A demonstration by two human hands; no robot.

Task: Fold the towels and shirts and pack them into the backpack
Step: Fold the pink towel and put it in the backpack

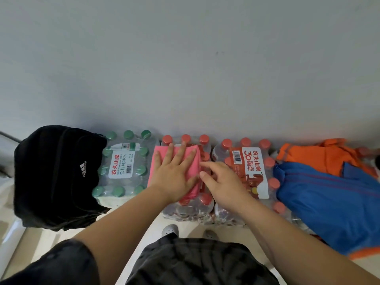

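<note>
A pink towel [159,158], folded into a small rectangle, lies on top of a pack of red-capped water bottles [186,210]. My left hand [174,171] presses flat on it with fingers spread. My right hand [221,182] touches the towel's right edge with thumb and forefinger; whether it pinches the cloth is unclear. A black backpack [55,175] stands at the left, against the wall. At the right, a blue shirt [329,204] lies crumpled over an orange shirt [320,155].
A pack of green-capped bottles [123,167] sits between backpack and towel. Another red-capped pack [248,171] lies between the towel and the shirts. A grey wall [185,68] rises right behind them. My feet stand on the pale floor [51,239] below.
</note>
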